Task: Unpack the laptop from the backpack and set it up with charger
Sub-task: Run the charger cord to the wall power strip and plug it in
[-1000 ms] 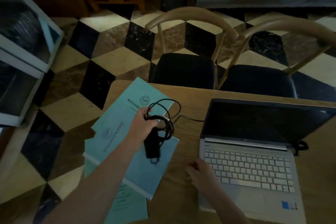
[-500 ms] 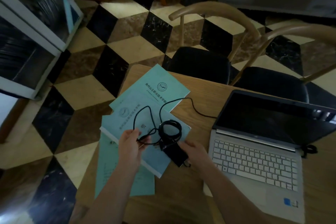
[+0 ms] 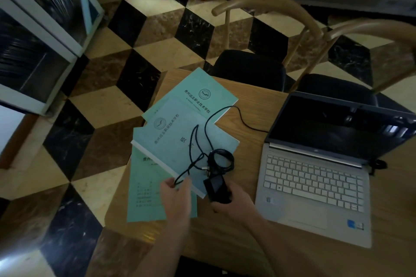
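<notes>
The right hand (image 3: 234,200) grips the black rectangular charger brick (image 3: 217,188); the left hand (image 3: 176,195) pinches its thin black cable (image 3: 193,141). Pale green paper booklets (image 3: 180,132) lie beneath both. The open silver laptop (image 3: 315,177) sits right of the right hand, its far edge cut off.

The right hand (image 3: 234,200) partly hides the charger brick (image 3: 217,189).

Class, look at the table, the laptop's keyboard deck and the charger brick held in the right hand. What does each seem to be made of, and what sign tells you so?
Table: wood or wood veneer, light and matt; fine grain lines show.
Laptop deck: silver, smooth, metal or painted plastic; the look leaves it open.
Charger brick, gripped by the right hand: black hard plastic, slightly glossy, catching a faint sheen.
</notes>
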